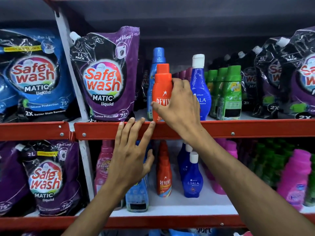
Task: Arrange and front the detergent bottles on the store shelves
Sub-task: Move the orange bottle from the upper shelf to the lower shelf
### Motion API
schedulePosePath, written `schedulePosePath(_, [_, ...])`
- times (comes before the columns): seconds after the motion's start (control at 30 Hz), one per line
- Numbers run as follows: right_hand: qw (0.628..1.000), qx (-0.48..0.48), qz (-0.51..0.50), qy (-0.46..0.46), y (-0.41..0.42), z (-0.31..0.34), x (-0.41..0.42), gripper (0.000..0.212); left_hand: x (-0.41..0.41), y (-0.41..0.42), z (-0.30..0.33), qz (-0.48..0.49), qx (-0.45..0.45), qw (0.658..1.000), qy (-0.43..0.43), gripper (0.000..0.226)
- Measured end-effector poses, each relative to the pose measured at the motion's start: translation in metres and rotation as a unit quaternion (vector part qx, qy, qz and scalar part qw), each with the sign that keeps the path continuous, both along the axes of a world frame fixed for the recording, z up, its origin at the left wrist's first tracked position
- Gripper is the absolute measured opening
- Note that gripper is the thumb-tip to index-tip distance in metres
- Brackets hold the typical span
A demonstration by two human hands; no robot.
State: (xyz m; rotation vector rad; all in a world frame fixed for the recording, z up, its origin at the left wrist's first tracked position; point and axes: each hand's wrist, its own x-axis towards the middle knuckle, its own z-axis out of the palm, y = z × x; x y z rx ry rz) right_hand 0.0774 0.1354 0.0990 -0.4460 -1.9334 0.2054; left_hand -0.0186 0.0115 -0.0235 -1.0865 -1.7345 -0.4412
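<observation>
An orange Revive bottle stands upright at the front edge of the upper shelf. My right hand is wrapped around its right side and label. A light blue bottle stands just behind it. To the right is a dark blue Ujala bottle with a white cap. My left hand is open with fingers spread, its fingertips resting on the red shelf rail just left of the orange bottle.
Purple Safe Wash pouches stand left of the bottles and more at the right. Green bottles sit right of the Ujala. The lower shelf holds Revive, Ujala, pink and blue bottles.
</observation>
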Motion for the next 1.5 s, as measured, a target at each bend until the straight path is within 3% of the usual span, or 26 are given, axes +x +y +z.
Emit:
schedulePosePath(0.4, [0.976,0.031,0.113,0.185,-0.015,-0.009,0.083,0.072,-0.003,0.001,0.0,0.002,0.016,1.0,0.019,0.086])
schedulePosePath(0.63, [0.982,-0.041,0.173,0.065,-0.016,-0.105,0.105,0.074,-0.003,0.005,-0.002,0.011,0.027,0.999,0.024,0.087])
schedulePosePath(0.93, [0.973,-0.182,0.136,-0.05,0.016,-0.226,0.044,0.073,-0.003,0.013,-0.004,0.007,0.05,0.998,0.024,0.091])
schedulePosePath(1.2, [0.964,-0.2,0.097,-0.144,0.023,-0.268,0.009,0.074,0.001,0.014,-0.004,-0.003,0.057,0.998,0.006,0.092])
schedulePosePath(1.5, [0.961,-0.212,0.092,-0.154,0.021,-0.277,0.01,0.081,0.001,0.015,-0.004,0.007,0.058,0.998,0.003,0.088])
